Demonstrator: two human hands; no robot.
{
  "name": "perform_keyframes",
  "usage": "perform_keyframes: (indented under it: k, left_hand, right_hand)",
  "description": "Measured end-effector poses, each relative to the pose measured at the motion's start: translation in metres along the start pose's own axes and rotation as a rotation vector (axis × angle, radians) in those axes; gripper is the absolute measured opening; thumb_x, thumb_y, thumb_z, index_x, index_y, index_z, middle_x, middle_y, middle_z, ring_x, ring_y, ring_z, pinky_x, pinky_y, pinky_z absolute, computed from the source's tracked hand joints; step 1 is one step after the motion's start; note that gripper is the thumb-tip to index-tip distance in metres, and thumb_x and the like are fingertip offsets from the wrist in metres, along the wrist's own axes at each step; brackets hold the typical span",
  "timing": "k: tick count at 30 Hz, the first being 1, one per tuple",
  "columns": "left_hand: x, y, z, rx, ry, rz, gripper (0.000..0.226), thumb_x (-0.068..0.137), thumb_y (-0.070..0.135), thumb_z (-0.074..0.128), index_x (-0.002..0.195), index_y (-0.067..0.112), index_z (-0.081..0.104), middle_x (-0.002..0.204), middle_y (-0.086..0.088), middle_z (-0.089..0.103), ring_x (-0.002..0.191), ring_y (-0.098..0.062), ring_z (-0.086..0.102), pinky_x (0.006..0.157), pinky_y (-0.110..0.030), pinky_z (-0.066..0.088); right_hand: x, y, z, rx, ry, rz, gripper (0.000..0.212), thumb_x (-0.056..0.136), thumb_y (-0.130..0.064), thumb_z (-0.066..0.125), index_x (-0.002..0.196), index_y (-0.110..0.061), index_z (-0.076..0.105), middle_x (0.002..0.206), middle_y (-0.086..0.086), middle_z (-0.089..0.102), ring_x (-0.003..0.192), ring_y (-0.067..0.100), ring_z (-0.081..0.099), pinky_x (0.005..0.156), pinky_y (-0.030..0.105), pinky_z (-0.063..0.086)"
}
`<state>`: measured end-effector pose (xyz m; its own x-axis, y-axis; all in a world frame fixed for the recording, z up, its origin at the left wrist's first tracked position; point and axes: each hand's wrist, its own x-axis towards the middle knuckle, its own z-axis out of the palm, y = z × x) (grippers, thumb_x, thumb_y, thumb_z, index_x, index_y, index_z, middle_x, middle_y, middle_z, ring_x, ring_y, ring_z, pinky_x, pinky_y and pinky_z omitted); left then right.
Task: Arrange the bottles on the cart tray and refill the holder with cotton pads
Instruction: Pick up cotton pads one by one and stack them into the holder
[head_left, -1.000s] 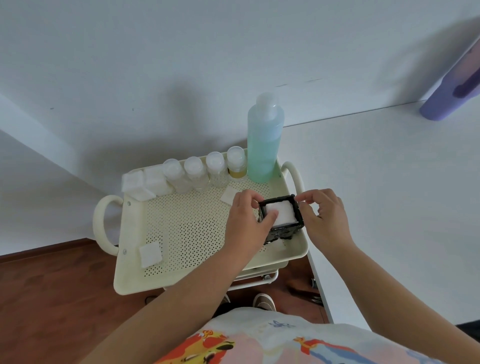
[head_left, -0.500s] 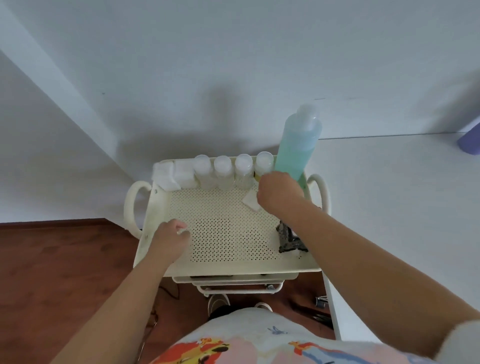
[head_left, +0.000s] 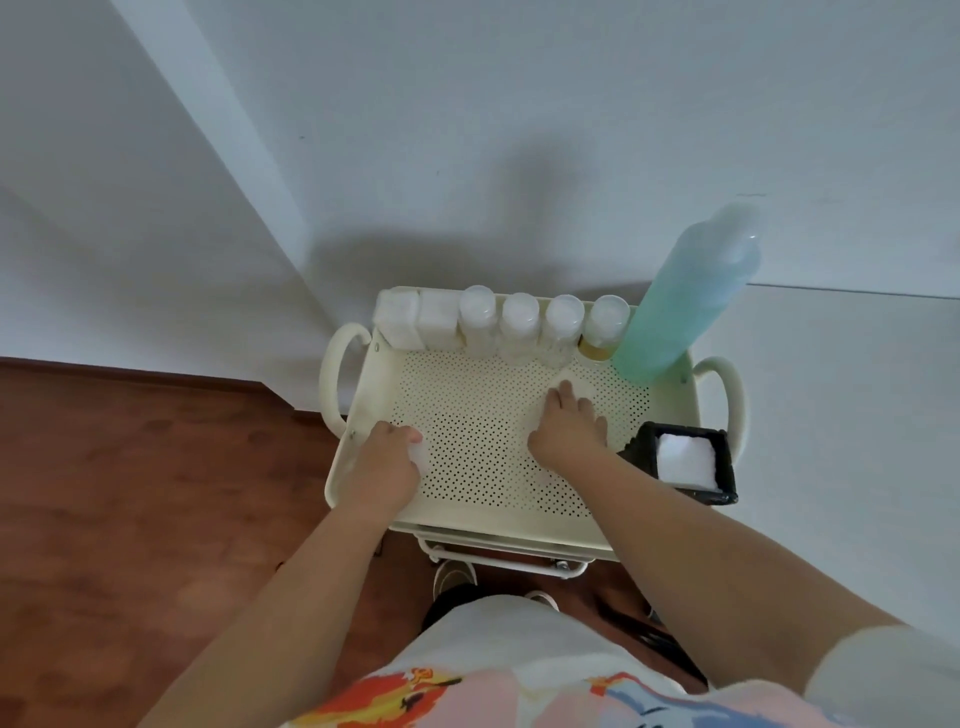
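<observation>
A cream perforated cart tray (head_left: 467, 499) holds a back row of two white square containers (head_left: 415, 322), several small white-capped bottles (head_left: 519, 325), one with yellow liquid (head_left: 602, 332), and a tall teal bottle (head_left: 685, 301) at the back right. A black holder (head_left: 724, 467) with white cotton pads (head_left: 685, 460) inside stands at the tray's front right corner. My left hand (head_left: 387, 462) is at the tray's left front, its fingers curled on a white cotton pad (head_left: 421, 454). My right hand (head_left: 569, 431) is mid-tray, its fingertips closed on another cotton pad (head_left: 565, 387).
The cart has looped handles on the left (head_left: 332, 379) and right (head_left: 735, 395) and a lower shelf frame (head_left: 498, 564). A white wall is behind it, a white tabletop (head_left: 857, 441) to the right, and a wooden floor (head_left: 130, 493) to the left.
Both hands let go of the black holder, which now stands at the front right. The left hand went to a pad at the left front; the right hand took the rear pad and drew back.
</observation>
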<state>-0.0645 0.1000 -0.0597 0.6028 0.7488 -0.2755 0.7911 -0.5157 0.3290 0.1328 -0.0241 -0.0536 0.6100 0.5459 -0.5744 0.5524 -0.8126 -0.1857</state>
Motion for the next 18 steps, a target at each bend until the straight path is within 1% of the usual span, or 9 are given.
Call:
perform_keyframes:
  k: [2, 4, 7, 10, 12, 13, 14, 16, 18]
  left_hand:
    - [-0.001, -0.003, 0.002, 0.001, 0.028, 0.022, 0.042, 0.086, 0.006, 0.056, 0.124, 0.024, 0.060, 0.127, -0.001, 0.051, 0.106, -0.018, 0.054, 0.081, -0.016, 0.024]
    - [0.001, -0.005, 0.003, -0.036, 0.014, 0.033, 0.043, 0.085, 0.006, 0.058, 0.124, 0.023, 0.060, 0.125, -0.004, 0.051, 0.105, -0.020, 0.055, 0.084, -0.017, 0.027]
    - [0.005, -0.008, 0.004, -0.028, -0.013, 0.039, 0.045, 0.084, 0.012, 0.060, 0.127, 0.026, 0.058, 0.124, -0.006, 0.051, 0.104, -0.027, 0.054, 0.097, -0.033, 0.036]
    - [0.008, -0.011, 0.006, -0.019, -0.054, 0.049, 0.045, 0.081, 0.022, 0.065, 0.125, 0.031, 0.058, 0.119, -0.002, 0.050, 0.107, -0.029, 0.050, 0.100, -0.038, 0.033]
    - [0.008, -0.011, 0.007, -0.060, -0.100, 0.063, 0.045, 0.079, 0.028, 0.069, 0.122, 0.034, 0.058, 0.114, 0.002, 0.047, 0.108, -0.026, 0.046, 0.100, -0.037, 0.035]
    - [0.008, -0.010, 0.007, -0.098, -0.119, 0.067, 0.044, 0.079, 0.030, 0.071, 0.121, 0.035, 0.059, 0.113, 0.003, 0.045, 0.107, -0.024, 0.045, 0.099, -0.036, 0.036]
    - [0.008, -0.010, 0.008, -0.144, -0.126, 0.071, 0.042, 0.079, 0.032, 0.072, 0.119, 0.034, 0.060, 0.112, 0.004, 0.044, 0.106, -0.022, 0.045, 0.098, -0.035, 0.037]
    - [0.008, -0.008, 0.008, -0.229, -0.083, 0.069, 0.034, 0.082, 0.035, 0.070, 0.115, 0.031, 0.063, 0.109, 0.004, 0.046, 0.100, -0.018, 0.051, 0.095, -0.033, 0.041]
    - [0.007, -0.007, 0.008, -0.234, 0.015, 0.061, 0.026, 0.086, 0.035, 0.065, 0.111, 0.026, 0.066, 0.107, 0.004, 0.050, 0.095, -0.018, 0.056, 0.089, -0.031, 0.043]
  right_hand:
    - [-0.002, 0.003, 0.005, 0.014, 0.032, -0.059, 0.073, 0.090, -0.021, 0.047, 0.153, -0.015, 0.010, 0.162, -0.002, -0.003, 0.145, 0.028, 0.009, 0.117, 0.049, 0.012]
    - [-0.009, 0.004, 0.012, -0.010, 0.045, -0.124, 0.070, 0.090, -0.019, 0.045, 0.152, -0.016, 0.013, 0.162, -0.003, 0.000, 0.145, 0.027, 0.010, 0.117, 0.048, 0.012]
    - [-0.019, 0.005, 0.024, -0.047, 0.069, -0.228, 0.064, 0.091, -0.016, 0.043, 0.151, -0.020, 0.020, 0.162, -0.004, 0.007, 0.145, 0.026, 0.012, 0.116, 0.048, 0.011]
    - [-0.028, 0.009, 0.037, -0.074, 0.065, -0.350, 0.056, 0.093, -0.019, 0.041, 0.147, -0.026, 0.030, 0.160, -0.006, 0.018, 0.143, 0.025, 0.019, 0.114, 0.046, 0.016]
    - [-0.032, 0.015, 0.042, 0.062, 0.124, -0.354, 0.050, 0.092, -0.018, 0.043, 0.141, -0.029, 0.041, 0.151, -0.005, 0.039, 0.135, 0.024, 0.031, 0.109, 0.041, 0.025]
    - [-0.032, 0.018, 0.043, 0.147, 0.186, -0.347, 0.048, 0.092, -0.017, 0.045, 0.138, -0.029, 0.046, 0.144, -0.004, 0.047, 0.129, 0.023, 0.036, 0.105, 0.038, 0.030]
    - [-0.030, 0.020, 0.043, 0.196, 0.252, -0.342, 0.045, 0.092, -0.018, 0.047, 0.136, -0.028, 0.049, 0.140, -0.003, 0.050, 0.125, 0.022, 0.039, 0.102, 0.037, 0.033]
    - [-0.023, 0.024, 0.041, 0.231, 0.308, -0.293, 0.043, 0.092, -0.024, 0.051, 0.135, -0.026, 0.050, 0.138, 0.000, 0.047, 0.121, 0.022, 0.040, 0.100, 0.037, 0.036]
    - [-0.014, 0.025, 0.037, 0.221, 0.271, -0.206, 0.048, 0.090, -0.035, 0.057, 0.136, -0.027, 0.048, 0.139, 0.002, 0.040, 0.122, 0.024, 0.037, 0.100, 0.039, 0.036]
